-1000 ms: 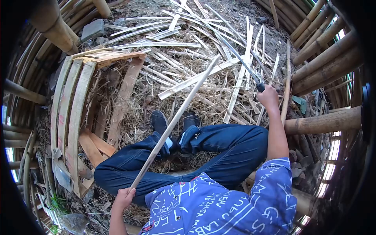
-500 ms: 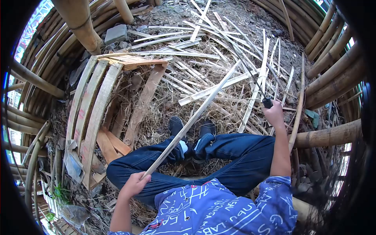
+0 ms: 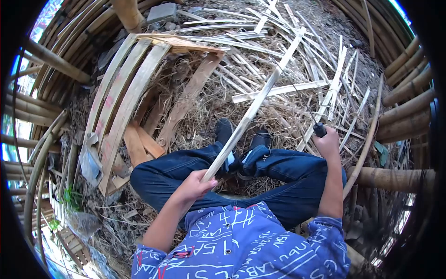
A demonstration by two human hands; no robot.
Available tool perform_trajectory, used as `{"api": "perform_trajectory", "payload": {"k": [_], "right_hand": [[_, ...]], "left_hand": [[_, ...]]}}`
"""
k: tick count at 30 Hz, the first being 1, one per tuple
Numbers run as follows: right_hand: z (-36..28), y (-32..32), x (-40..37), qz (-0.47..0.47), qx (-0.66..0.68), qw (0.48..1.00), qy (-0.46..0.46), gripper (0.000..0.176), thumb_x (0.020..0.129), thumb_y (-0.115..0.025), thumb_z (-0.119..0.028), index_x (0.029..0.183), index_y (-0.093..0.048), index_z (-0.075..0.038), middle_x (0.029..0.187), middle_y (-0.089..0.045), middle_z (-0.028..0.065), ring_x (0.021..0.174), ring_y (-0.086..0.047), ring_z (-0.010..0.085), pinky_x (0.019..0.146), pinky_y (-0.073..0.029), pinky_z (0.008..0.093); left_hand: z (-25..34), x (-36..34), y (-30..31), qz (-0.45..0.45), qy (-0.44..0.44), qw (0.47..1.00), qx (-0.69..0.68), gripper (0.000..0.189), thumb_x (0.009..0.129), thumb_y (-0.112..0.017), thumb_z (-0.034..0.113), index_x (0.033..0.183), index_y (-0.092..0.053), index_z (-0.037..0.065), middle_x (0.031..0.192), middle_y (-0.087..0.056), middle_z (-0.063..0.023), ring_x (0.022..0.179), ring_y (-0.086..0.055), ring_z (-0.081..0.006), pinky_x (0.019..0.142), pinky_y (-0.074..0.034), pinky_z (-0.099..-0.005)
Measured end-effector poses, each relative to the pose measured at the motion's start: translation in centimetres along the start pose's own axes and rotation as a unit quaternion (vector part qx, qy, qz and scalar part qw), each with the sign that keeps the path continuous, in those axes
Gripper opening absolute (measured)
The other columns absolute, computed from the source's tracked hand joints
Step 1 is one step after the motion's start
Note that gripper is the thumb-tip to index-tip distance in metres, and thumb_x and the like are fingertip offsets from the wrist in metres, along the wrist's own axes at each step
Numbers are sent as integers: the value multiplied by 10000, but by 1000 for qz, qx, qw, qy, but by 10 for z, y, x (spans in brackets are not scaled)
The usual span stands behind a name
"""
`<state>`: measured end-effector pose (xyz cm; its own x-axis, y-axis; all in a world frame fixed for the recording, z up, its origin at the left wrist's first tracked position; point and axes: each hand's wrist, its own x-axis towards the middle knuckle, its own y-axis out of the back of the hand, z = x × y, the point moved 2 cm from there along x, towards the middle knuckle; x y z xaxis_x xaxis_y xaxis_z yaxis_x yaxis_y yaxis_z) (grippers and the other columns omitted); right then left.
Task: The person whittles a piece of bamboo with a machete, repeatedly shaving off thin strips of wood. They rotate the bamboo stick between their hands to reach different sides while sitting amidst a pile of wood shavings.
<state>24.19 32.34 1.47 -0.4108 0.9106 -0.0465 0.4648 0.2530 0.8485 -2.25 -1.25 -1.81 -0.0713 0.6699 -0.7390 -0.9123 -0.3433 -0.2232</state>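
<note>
My left hand (image 3: 196, 187) is closed around the lower end of a long, pale bamboo strip (image 3: 253, 109). The strip slants up and away to the right, passing over my crossed legs and shoes. In my right hand (image 3: 329, 143) is the black handle of a long-bladed knife (image 3: 319, 129). Its thin, dark blade points up and left, seen almost edge-on, and looks apart from the held strip. Beyond the knife, another flat bamboo strip (image 3: 283, 91) lies across the pile on the ground.
A slatted wooden crate (image 3: 134, 86) lies at my left, with orange-brown boards by it. Many split strips (image 3: 341, 74) and dry shavings cover the ground ahead. Bamboo poles (image 3: 390, 179) surround me on both sides. A grey block (image 3: 161, 13) sits at the far left.
My left hand has moved up and right, bringing the bamboo strip closer in front of me and steeper. The knife stays in my right hand. The whole view has shifted slightly.
</note>
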Motion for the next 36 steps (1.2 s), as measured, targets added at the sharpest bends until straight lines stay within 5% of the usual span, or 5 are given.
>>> {"api": "perform_trajectory", "payload": {"k": [8, 13, 20, 28, 36], "right_hand": [[1, -7, -5, 5, 97, 995, -13, 133, 693, -605, -95, 669, -543, 21, 544, -500, 51, 509, -426, 118, 504, -371, 325], [8, -17, -8, -25, 102, 994, -43, 138, 698, -607, -94, 658, -536, 17, 542, -494, 35, 516, -426, 100, 500, -365, 315], [-5, -26, -8, -72, 49, 996, 0, 166, 673, -627, -125, 711, -567, 25, 552, -512, 112, 494, -453, 197, 532, -407, 348], [-17, -28, -15, -88, 37, 995, 11, 200, 656, -641, -127, 757, -605, 41, 567, -530, 155, 520, -472, 250, 556, -421, 369], [-70, 55, -27, -71, 1, 996, 53, 113, 682, -616, -57, 739, -558, 23, 570, -463, 21, 552, -412, 98, 518, -349, 308]], "left_hand": [[-11, 106, -10, -49, -1, 993, -110, 204, 894, -677, 223, 906, -515, 99, 593, -456, 29, 456, -436, -72, 406, -379, -246], [-28, 115, -1, -87, 27, 985, -149, 287, 897, -658, 226, 1081, -573, 23, 772, -625, -42, 777, -680, -192, 717, -554, -327], [-69, 69, 28, -105, -6, 994, 36, 306, 904, -647, 204, 1133, -628, 2, 985, -689, -101, 942, -655, -161, 878, -484, -296], [-80, 44, 15, -142, 48, 977, -151, 221, 985, -529, 233, 1089, -567, 42, 855, -665, -89, 767, -677, -194, 727, -569, -351], [-32, 6, 7, -40, 40, 992, -117, 182, 1023, -455, 313, 930, -417, 161, 563, -298, 83, 415, -259, -19, 365, -246, -203]]}}
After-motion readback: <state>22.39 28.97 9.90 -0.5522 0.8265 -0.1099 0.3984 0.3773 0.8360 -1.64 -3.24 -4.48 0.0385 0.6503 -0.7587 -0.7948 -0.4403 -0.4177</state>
